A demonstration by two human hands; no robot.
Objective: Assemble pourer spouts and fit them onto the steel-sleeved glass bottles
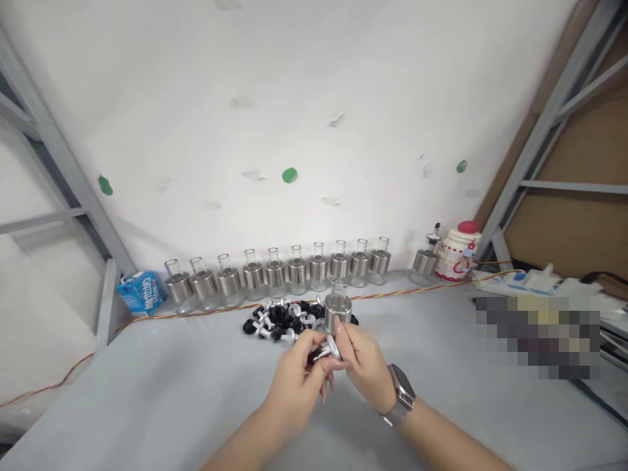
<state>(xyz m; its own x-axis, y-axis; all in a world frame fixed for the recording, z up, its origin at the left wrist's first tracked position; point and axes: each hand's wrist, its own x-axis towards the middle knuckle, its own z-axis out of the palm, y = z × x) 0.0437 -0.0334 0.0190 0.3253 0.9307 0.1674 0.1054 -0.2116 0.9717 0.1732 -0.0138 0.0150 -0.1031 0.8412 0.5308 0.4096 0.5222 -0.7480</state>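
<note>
Both hands meet in front of a pile of pour spouts [279,317], silver and black. Between my left hand [297,373] and my right hand [363,360] is one silver-and-black pour spout [331,348]. Fingers of both hands close around it and hide part of it. Just behind the hands, a glass bottle with a steel sleeve [338,309] stands upright with its neck uncovered. My right thumb overlaps its lower edge in the view; whether it touches, I cannot tell.
Several similar bottles [252,275] line the wall. Another bottle [424,261], at right, has a spout on top. A blue carton [142,293] stands left, a white-and-red jar [458,252] right. A twisted wire [392,292] crosses the grey table [171,379]. White power strips [544,284] lie right.
</note>
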